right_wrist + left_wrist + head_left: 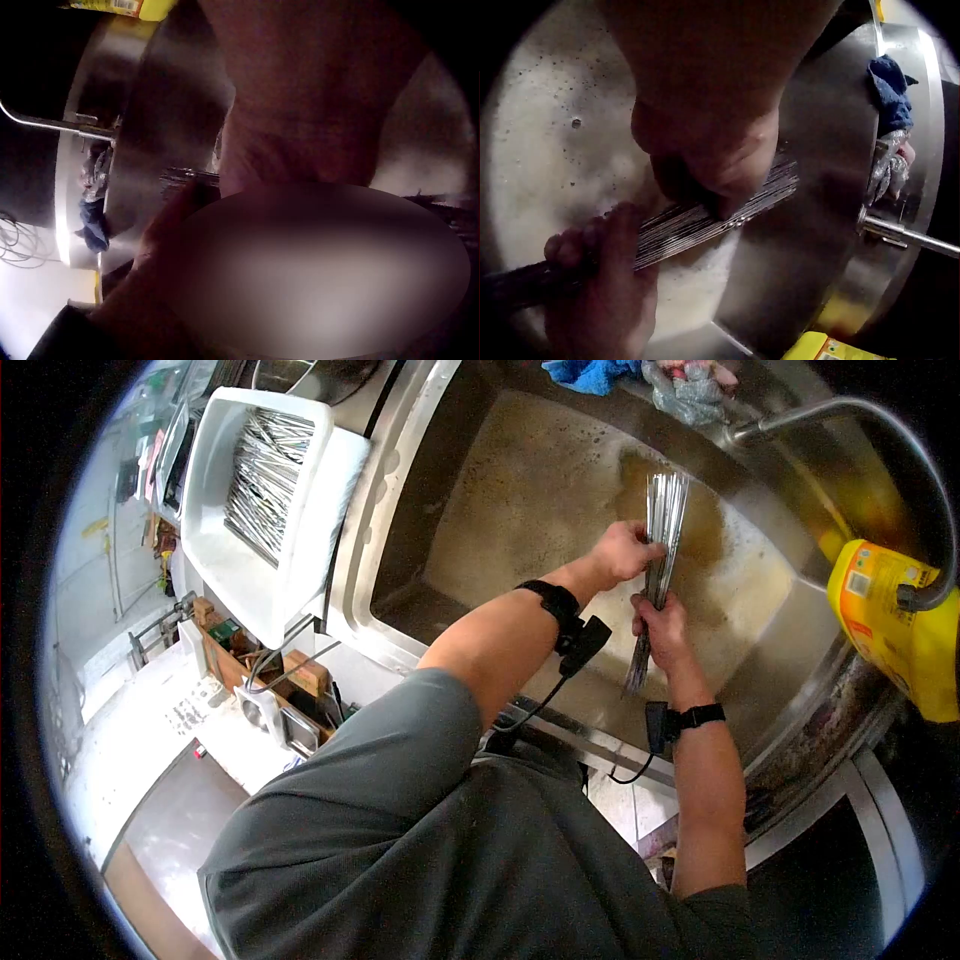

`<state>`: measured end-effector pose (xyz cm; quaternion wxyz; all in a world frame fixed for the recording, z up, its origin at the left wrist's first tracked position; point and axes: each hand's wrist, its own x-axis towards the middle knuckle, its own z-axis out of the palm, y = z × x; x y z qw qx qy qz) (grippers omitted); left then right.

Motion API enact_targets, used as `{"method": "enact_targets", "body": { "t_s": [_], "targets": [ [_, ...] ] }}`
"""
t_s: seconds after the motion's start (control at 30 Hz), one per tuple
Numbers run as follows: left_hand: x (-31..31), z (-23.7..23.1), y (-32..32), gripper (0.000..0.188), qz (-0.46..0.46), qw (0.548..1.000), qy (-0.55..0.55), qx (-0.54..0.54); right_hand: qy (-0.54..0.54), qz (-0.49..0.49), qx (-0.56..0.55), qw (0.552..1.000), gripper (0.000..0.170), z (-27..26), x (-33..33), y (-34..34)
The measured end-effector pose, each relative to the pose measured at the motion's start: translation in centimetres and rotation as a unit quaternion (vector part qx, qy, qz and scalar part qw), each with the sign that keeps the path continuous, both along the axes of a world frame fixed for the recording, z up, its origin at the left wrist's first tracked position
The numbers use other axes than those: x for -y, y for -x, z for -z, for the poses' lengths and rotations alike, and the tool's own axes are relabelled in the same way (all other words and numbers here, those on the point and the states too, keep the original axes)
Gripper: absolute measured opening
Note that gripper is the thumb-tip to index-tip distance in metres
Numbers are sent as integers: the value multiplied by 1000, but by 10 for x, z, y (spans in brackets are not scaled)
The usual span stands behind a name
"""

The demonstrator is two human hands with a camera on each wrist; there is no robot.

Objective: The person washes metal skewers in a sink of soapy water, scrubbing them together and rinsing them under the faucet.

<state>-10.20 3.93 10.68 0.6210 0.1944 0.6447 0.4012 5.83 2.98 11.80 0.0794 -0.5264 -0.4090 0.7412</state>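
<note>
At the far left of the head view, a white tub [308,510] holds a mass of thin metal rods [268,485]. To its right is a steel sink [430,500], with cloudy, brownish liquid [530,490] over its bottom. A blue cloth [590,372] lies at the sink's far edge. The left hand [625,552] grips the metal bundle [664,535] near its far end, fingers curled around the thin strands. The bundle is above the liquid, roughly lengthwise to the view. The right hand [666,632] holds it lower down, nearer the body, its fingers and thumb closed around the narrower part. Beside the blue cloth is a crumpled clear plastic bag [685,395]. A curved metal faucet [850,405] arches toward the right, its end in front of a yellow container [890,610] at the far right.
</note>
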Motion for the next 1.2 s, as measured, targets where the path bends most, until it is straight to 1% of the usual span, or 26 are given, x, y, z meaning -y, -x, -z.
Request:
{"method": "enact_targets", "body": {
  "t_s": [0.03, 0.1, 0.23, 0.3, 0.33, 0.4, 0.43, 0.5, 0.53, 0.6, 0.73, 0.83, 0.9, 1.03, 1.1, 1.2],
  "targets": [
    [1, 4, 0, 30, -1, 1000, -2, 0, -2, -1, 0, 1000, 19, 1, 0, 1],
    [6, 15, 0, 23, -17, 999, -28, 25, 31, 43, -4, 999, 19, 4, 3, 1],
    [9, 26, 1, 27, -22, 999, -25, 13, 21, 28, -5, 999, 21, 3, 3, -3],
    [11, 22, 1, 24, -50, 996, -49, 60, 27, 34, -3, 999, 24, 5, 3, -5],
    [13, 15, 1, 24, -52, 996, -49, 61, 27, 32, -2, 999, 24, 4, 3, -6],
    [12, -5, 5, 23, -95, 979, -48, 172, 33, 42, -11, 999, 28, 1, 1, -7],
    [11, -6, 5, 23, -97, 979, -49, 172, 32, 40, -11, 999, 28, 1, 1, -7],
    [9, -5, 5, 24, -122, 976, -44, 174, 3, 14, 38, 999, 31, 2, 2, -8],
    [9, -6, 6, 24, -124, 976, -44, 175, 3, 12, 38, 999, 31, 1, 2, -7],
    [11, -8, 7, 23, -115, 985, -38, 121, -9, -25, 53, 998, 32, 1, 3, -9],
    [14, 2, 9, 20, -112, 986, -34, 120, 1, -20, 57, 998, 35, -2, 6, -7],
    [16, 8, 7, 19, -134, 978, -45, 151, 3, -28, 49, 998, 35, 1, 6, -9],
    [16, 14, 7, 19, -120, 981, -35, 148, 31, 11, 35, 999, 34, -3, 6, -7],
    [17, -3, 12, 20, -110, 984, -5, 138, 44, 23, 27, 998, 33, -3, 6, -7],
    [18, -5, 12, 21, -146, 963, -16, 226, 19, -21, 38, 999, 31, 0, 5, -9],
    [19, -9, 15, 21, -139, 964, -6, 227, 11, -14, 43, 999, 34, -5, 6, -7]
  ]
}}
